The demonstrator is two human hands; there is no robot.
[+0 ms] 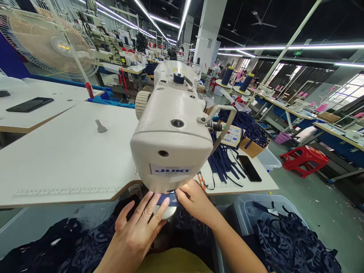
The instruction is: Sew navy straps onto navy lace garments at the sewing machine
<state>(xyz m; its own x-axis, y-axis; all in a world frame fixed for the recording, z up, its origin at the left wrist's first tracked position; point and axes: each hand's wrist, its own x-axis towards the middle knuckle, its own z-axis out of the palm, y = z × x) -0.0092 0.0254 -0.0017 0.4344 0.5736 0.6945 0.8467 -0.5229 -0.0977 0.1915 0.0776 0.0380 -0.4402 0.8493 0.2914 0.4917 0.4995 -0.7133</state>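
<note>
A white sewing machine [173,132] marked JUKI stands in the middle of the head view, directly in front of me. Under its head lies a navy fabric piece [167,199] over the rounded metal end [167,213] of the machine's bed. My left hand [139,227] has its fingers stretched and spread, with fingertips resting on the fabric's left side. At the right edge of the fabric, my right hand [197,201] is closed with thumb and fingers at the cloth; its fingertips are partly behind the machine head. The needle area is hidden.
Navy straps [224,159], a phone [250,168] and orange snips [201,181] lie right of the machine. A grey metal piece [101,126] rests on the white table [65,151]. Below, plastic bins [241,212] hold dark patterned garments [292,239]. A red stool [305,159] stands right.
</note>
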